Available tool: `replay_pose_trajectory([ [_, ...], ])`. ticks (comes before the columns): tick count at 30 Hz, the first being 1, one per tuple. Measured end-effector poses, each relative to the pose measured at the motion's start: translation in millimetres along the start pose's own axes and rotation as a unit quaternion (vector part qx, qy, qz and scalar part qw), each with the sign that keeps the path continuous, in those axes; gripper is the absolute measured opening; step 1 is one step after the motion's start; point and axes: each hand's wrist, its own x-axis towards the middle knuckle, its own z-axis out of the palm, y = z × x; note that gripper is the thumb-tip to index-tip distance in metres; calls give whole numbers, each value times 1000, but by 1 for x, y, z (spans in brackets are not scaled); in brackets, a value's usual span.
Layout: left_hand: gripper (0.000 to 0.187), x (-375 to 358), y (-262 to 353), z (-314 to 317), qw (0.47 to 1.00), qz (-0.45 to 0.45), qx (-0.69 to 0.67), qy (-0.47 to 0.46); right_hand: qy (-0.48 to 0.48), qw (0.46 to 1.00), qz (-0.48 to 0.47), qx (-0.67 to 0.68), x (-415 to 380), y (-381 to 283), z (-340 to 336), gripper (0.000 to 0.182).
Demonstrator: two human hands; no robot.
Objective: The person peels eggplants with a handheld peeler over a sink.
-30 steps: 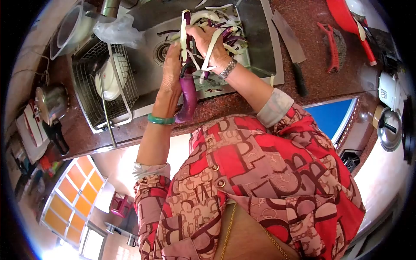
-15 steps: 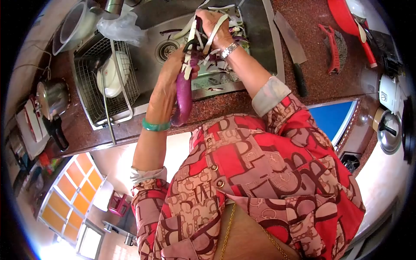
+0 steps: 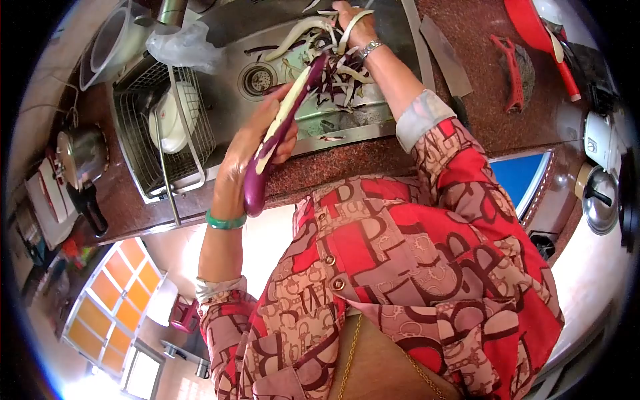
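Observation:
My left hand (image 3: 248, 143) is wrapped around a long purple eggplant (image 3: 288, 127), held tilted over the front edge of the sink. A pale peeled stripe runs along its upper side; the lower end is still purple. My right hand (image 3: 360, 28) is over the far right part of the sink, apart from the eggplant. Its fingers are curled, and what they hold is hidden. A pale strip of peel (image 3: 348, 33) lies across this hand. Below it, purple and white peelings (image 3: 343, 85) are heaped in the sink (image 3: 227, 83). A pale curved piece (image 3: 297, 37) lies beside them.
A wire rack (image 3: 137, 133) with a white dish (image 3: 175, 120) stands at the sink's left, near a plastic bag (image 3: 183, 47). On the right counter lie a cleaver (image 3: 445, 57) and a red-handled tool (image 3: 513, 73). A metal pot (image 3: 83, 153) stands far left.
My right hand has moved away from the eggplant, up and to the right over the peelings. My left hand has drawn the eggplant lower and left, tilting it more, its peeled stripe facing up.

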Motion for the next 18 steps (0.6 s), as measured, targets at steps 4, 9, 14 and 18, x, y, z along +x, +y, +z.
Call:
replay_pose_trajectory([
  [4, 53, -1, -12, -5, 994, 45, 85, 60, 12, 990, 78, 117, -14, -17, -27, 48],
  [9, 53, 10, -12, -4, 983, 28, 140, 114, -51, 991, 101, 77, -41, -67, -35, 42],
  [14, 49, 14, -14, 1, 973, 34, 179, 142, 3, 997, 20, 72, -50, -65, 0, 39],
  [18, 42, 9, -12, 1, 971, 25, 181, 151, 56, 971, 76, 219, -18, -46, -22, 43],
])
